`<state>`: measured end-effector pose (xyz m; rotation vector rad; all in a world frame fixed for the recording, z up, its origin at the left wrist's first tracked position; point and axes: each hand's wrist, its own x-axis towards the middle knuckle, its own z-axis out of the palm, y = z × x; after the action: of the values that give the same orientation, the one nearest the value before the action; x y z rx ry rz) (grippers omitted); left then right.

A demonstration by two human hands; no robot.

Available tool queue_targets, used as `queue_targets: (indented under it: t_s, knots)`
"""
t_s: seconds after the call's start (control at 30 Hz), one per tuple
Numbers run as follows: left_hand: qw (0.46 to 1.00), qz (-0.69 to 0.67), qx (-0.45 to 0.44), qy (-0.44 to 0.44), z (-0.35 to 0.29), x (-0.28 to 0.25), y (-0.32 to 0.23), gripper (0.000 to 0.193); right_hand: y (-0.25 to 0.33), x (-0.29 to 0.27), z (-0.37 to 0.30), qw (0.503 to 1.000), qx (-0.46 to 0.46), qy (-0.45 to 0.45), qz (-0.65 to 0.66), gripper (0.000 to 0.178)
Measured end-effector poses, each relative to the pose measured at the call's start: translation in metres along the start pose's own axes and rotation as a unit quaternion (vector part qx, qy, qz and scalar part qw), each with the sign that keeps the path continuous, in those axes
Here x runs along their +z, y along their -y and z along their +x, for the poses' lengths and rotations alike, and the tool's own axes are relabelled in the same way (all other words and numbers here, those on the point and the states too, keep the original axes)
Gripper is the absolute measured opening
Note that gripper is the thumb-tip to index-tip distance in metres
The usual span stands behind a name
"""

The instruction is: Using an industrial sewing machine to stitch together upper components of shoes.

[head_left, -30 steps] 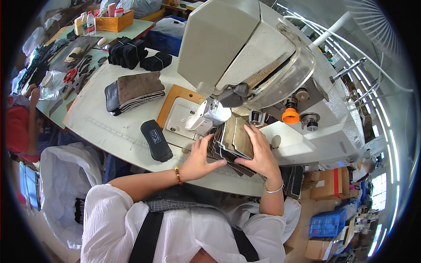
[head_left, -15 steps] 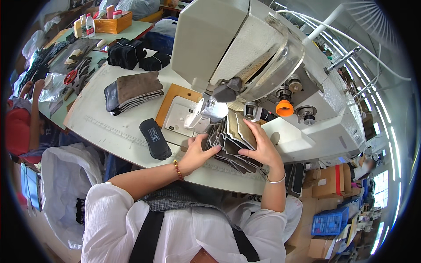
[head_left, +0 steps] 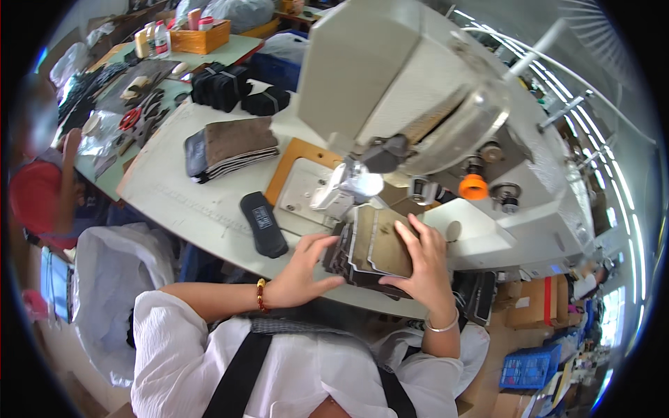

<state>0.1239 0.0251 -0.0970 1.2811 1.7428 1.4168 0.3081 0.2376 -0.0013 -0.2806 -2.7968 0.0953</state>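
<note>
beside the sewing machine [head_left: 362,63], right hand [head_left: 428,265] grasps stacked fabric [head_left: 380,244], left hand [head_left: 298,275] splays fingers.

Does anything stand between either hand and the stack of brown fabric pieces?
Nothing visible does: the right hand touches the brown fabric stack at its right side, and the left hand is at its left edge. The sewing machine stands beyond, not between.
</note>
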Motion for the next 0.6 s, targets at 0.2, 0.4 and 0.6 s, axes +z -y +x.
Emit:
queue_targets:
  t_s: [0.2, 0.4, 0.6]
  knots:
    - [0.954, 0.173, 0.23, -0.088, 0.006, -0.107, -0.014, 0.03, 0.019, 0.009, 0.001, 0.999, 0.017, 0.015, -0.04, 0.102]
    - [0.935, 0.252, 0.245, -0.047, 0.015, -0.14, -0.013, 0.028, -0.021, 0.011, 0.023, 0.994, 0.052, -0.019, 0.089, 0.076]
    - [0.803, 0.287, 0.499, 0.156, 0.026, -0.03, -0.012, 0.036, -0.01, 0.039, 0.011, 0.994, 0.062, -0.089, 0.011, 0.075]
